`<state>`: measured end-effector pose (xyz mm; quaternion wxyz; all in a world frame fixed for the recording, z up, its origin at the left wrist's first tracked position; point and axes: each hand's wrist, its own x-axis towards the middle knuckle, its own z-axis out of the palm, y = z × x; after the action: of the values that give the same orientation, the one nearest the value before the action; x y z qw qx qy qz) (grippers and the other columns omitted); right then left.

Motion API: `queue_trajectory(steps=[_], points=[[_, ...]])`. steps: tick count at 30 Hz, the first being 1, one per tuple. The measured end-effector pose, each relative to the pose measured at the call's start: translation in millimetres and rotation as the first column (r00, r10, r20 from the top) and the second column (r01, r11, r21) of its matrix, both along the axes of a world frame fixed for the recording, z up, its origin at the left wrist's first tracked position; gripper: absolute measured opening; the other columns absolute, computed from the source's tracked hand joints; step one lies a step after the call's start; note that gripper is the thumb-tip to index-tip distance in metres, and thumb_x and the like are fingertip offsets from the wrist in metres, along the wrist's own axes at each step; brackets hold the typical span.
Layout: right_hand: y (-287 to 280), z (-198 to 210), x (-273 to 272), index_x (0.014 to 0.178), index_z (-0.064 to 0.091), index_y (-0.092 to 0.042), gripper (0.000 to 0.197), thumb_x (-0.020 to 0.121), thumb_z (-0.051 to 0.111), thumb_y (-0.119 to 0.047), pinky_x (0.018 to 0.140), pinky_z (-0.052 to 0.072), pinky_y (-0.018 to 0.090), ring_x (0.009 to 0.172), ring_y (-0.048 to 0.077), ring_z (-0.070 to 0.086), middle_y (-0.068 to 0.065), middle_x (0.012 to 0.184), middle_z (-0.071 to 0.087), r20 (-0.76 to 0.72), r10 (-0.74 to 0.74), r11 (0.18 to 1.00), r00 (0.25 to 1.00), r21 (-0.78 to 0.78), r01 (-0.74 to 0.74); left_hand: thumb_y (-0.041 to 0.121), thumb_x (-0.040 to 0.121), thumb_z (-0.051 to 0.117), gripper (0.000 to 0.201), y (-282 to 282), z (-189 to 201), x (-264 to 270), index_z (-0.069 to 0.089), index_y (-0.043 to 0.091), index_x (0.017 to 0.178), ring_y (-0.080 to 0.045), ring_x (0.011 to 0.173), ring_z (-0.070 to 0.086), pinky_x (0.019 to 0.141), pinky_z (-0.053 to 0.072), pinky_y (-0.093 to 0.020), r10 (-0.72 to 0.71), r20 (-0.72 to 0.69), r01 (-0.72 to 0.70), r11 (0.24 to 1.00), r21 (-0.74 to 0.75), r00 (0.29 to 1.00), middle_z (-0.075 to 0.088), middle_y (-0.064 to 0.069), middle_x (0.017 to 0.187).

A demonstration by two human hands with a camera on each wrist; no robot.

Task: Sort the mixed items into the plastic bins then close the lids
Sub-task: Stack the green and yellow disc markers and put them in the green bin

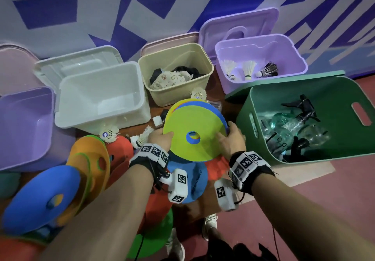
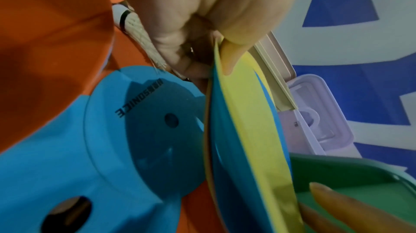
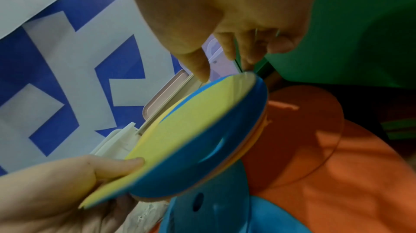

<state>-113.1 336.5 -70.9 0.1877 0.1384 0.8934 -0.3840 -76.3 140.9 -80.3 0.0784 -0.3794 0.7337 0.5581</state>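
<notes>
A stack of disc cones (image 1: 194, 126), yellow-green on top with blue and yellow ones beneath, is held tilted above the floor between both hands. My left hand (image 1: 160, 138) pinches its left rim, thumb on top; the left wrist view shows the thumb (image 2: 227, 59) on the stack (image 2: 247, 130). My right hand (image 1: 230, 138) grips the right rim, fingers under the edge; in the right wrist view its fingers (image 3: 198, 66) touch the stack (image 3: 191, 130). The white bin (image 1: 101, 100) behind stands open and empty.
A beige bin (image 1: 176, 73) holds cloth, a purple bin (image 1: 259, 61) shuttlecocks, a green bin (image 1: 304, 118) spray bottles. Another purple bin (image 1: 26, 126) stands far left. Loose blue (image 1: 40, 199), orange (image 1: 89, 163) and red cones and shuttlecocks (image 1: 108, 133) lie on the floor.
</notes>
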Motion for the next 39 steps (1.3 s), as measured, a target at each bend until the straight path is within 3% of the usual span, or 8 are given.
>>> queue_trajectory(steps=[3, 6, 11, 15, 20, 31, 36, 39], points=[[0, -5, 0, 0.149, 0.025, -0.011, 0.074, 0.088, 0.062, -0.031, 0.112, 0.031, 0.041, 0.133, 0.032, 0.04, 0.018, 0.145, 0.039, 0.016, -0.06, 0.985, 0.998, -0.16, 0.062, 0.012, 0.09, 0.059, 0.012, -2, 6, 2, 0.068, 0.007, 0.096, -0.023, 0.082, 0.057, 0.071, 0.045, -0.024, 0.034, -0.021, -0.034, 0.999, 0.005, 0.999, 0.062, -0.006, 0.084], [-2, -4, -4, 0.147, 0.026, -0.008, 0.07, 0.089, 0.062, -0.024, 0.11, 0.035, 0.04, 0.129, 0.029, 0.046, 0.017, 0.142, 0.044, 0.0, -0.084, 0.966, 0.996, -0.247, 0.081, 0.014, 0.092, 0.059, 0.018, -6, 14, 4, 0.069, 0.003, 0.101, -0.024, 0.083, 0.058, 0.059, 0.043, -0.017, 0.06, -0.055, -0.06, 0.998, 0.008, 0.997, 0.062, -0.005, 0.088], [-13, 5, -15, 0.136, 0.042, -0.005, 0.049, 0.089, 0.058, -0.006, 0.1, 0.045, 0.039, 0.109, 0.026, 0.059, 0.014, 0.122, 0.06, -0.057, -0.094, 0.925, 0.994, -0.374, 0.066, 0.028, 0.09, 0.062, 0.015, -12, 16, 3, 0.069, 0.019, 0.079, -0.029, 0.094, 0.067, 0.093, 0.051, -0.044, 0.152, -0.087, -0.145, 0.987, 0.073, 0.985, 0.07, -0.006, 0.089], [-22, 9, -21, 0.129, 0.047, -0.004, 0.041, 0.089, 0.054, -0.002, 0.094, 0.045, 0.038, 0.102, 0.027, 0.059, 0.013, 0.11, 0.061, -0.102, -0.045, 0.927, 0.994, -0.376, 0.004, 0.026, 0.092, 0.06, 0.012, -8, 25, -1, 0.067, 0.02, 0.098, -0.026, 0.099, 0.066, 0.096, 0.049, -0.044, 0.186, -0.123, -0.169, 0.977, 0.132, 0.975, 0.069, -0.004, 0.098], [-30, 15, -25, 0.124, 0.049, -0.004, 0.035, 0.089, 0.056, -0.006, 0.097, 0.045, 0.049, 0.105, 0.034, 0.061, 0.019, 0.111, 0.063, -0.12, -0.007, 0.931, 0.993, -0.364, -0.038, 0.02, 0.09, 0.062, 0.015, -10, 32, 4, 0.07, 0.012, 0.098, -0.03, 0.098, 0.066, 0.094, 0.05, -0.047, 0.193, -0.117, -0.184, 0.979, 0.083, 0.974, 0.07, -0.011, 0.099], [-82, 43, -17, 0.099, 0.054, -0.004, 0.01, 0.09, 0.055, -0.008, 0.088, 0.047, 0.039, 0.096, 0.032, 0.061, 0.02, 0.104, 0.064, -0.143, 0.328, 0.881, 0.934, -0.311, -0.357, 0.013, 0.09, 0.06, 0.022, -44, 51, 56, 0.067, 0.002, 0.107, -0.031, 0.102, 0.064, 0.089, 0.049, -0.04, 0.292, -0.133, -0.305, 0.948, -0.095, 0.947, 0.069, -0.016, 0.109], [-127, 55, 0, 0.116, 0.059, -0.002, 0.027, 0.091, 0.053, -0.009, 0.097, 0.046, 0.043, 0.107, 0.03, 0.06, 0.016, 0.116, 0.064, -0.135, 0.524, 0.783, 0.841, -0.312, -0.538, 0.015, 0.09, 0.061, 0.024, -72, 62, 95, 0.067, 0.004, 0.111, -0.024, 0.1, 0.062, 0.073, 0.04, -0.022, 0.395, -0.13, -0.413, 0.895, -0.167, 0.91, 0.068, -0.011, 0.106], [-155, 63, 16, 0.117, 0.06, -0.003, 0.029, 0.091, 0.053, -0.014, 0.096, 0.047, 0.044, 0.107, 0.032, 0.061, 0.017, 0.115, 0.065, -0.108, 0.608, 0.74, 0.786, -0.282, -0.611, 0.02, 0.08, 0.07, 0.035, -95, 62, 122, 0.066, 0.005, 0.111, -0.028, 0.1, 0.063, 0.073, 0.043, -0.026, 0.469, -0.146, -0.49, 0.855, -0.17, 0.871, 0.068, -0.013, 0.107]])
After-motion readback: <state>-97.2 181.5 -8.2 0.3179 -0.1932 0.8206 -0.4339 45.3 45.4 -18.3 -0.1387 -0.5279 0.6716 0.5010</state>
